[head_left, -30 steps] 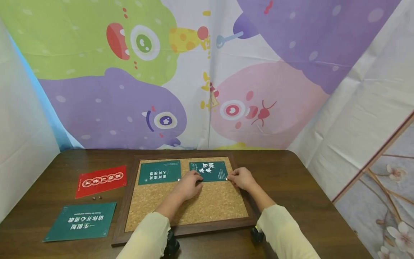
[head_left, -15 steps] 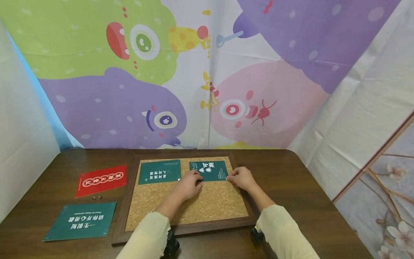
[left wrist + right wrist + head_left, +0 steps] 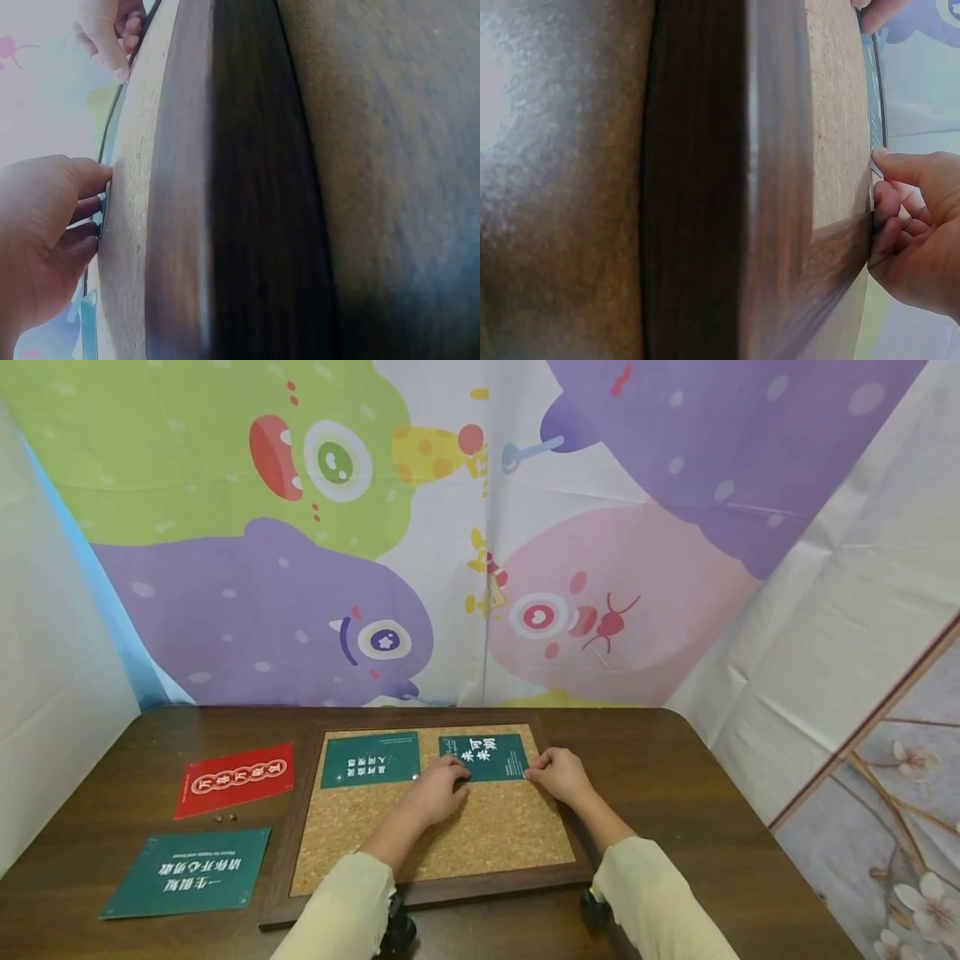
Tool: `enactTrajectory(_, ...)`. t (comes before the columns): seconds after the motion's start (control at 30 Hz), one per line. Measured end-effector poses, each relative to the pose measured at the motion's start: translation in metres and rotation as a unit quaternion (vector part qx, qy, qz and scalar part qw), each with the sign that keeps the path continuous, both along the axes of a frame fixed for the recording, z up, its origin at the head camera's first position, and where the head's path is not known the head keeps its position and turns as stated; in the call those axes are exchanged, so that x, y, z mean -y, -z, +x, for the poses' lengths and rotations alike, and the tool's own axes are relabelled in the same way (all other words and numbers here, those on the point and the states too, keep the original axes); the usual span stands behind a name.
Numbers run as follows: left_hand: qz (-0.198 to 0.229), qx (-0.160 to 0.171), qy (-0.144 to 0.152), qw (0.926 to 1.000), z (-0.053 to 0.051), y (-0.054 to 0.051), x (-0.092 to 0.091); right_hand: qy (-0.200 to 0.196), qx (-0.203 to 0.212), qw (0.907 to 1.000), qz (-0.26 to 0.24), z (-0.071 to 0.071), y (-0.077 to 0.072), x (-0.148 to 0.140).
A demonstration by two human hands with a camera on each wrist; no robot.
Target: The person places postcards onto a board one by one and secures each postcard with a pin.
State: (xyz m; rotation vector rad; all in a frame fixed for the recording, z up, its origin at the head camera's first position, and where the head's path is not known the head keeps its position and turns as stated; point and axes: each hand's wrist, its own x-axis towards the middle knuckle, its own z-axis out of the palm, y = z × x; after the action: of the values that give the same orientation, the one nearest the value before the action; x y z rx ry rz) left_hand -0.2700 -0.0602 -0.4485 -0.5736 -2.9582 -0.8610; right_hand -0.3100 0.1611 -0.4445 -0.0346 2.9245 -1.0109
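1. L hand (image 3: 437, 789): fingers bent, tips at the near L corner of the R-side green card (image 3: 487, 757), hiding that corner; can't tell from here if they pinch anything.
2. R hand (image 3: 561, 774): thumb tip at the card's near R corner, other fingers curled; contact pt covered, so can't tell pinch vs. press.
3. That card: thin rectangle, white chars, on the far R part of the grainy cork board (image 3: 495, 827).
4. My L wrist cam's washed out, card nearly edge-on; dark wood frame (image 3: 180, 225) fills the middle. R wrist cam cuts off the L hand up top.
5. 2nd green card (image 3: 382, 756), far L on cork; pale dots by its near edge, too small to ID.
6. Table L: red card (image 3: 238, 781), larger green card (image 3: 187, 872), 2 tiny brownish bits (image 3: 225, 818), unclear what.
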Motion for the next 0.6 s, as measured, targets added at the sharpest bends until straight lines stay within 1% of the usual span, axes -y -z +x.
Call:
enactTrajectory(0.13,0.000,-0.007,0.003,1.0000,-0.001,0.000,0.000,0.002,-0.003,0.9998,-0.018,0.002,-0.001,0.000)
enactTrajectory(0.27,-0.002,-0.008,0.004,1.0000,-0.001,-0.001,0.000,0.005,-0.006,0.9979,-0.065,0.002,-0.002,-0.003)
enactTrajectory(0.37,-0.007,-0.003,0.004,1.0000,-0.001,-0.002,0.000,0.020,-0.013,0.9957,-0.089,0.002,-0.002,-0.006)
enactTrajectory(0.43,-0.006,0.000,0.004,1.0000,0.000,-0.002,0.000,0.036,-0.027,0.9955,-0.084,0.002,-0.001,-0.009)
enactTrajectory(0.5,-0.001,0.001,0.005,1.0000,0.000,0.000,0.000,0.051,-0.044,0.9954,-0.068,0.003,0.000,-0.010)
enactTrajectory(0.6,0.011,-0.003,0.008,0.9999,0.001,0.001,0.001,0.063,-0.060,0.9951,-0.045,0.003,0.000,-0.012)
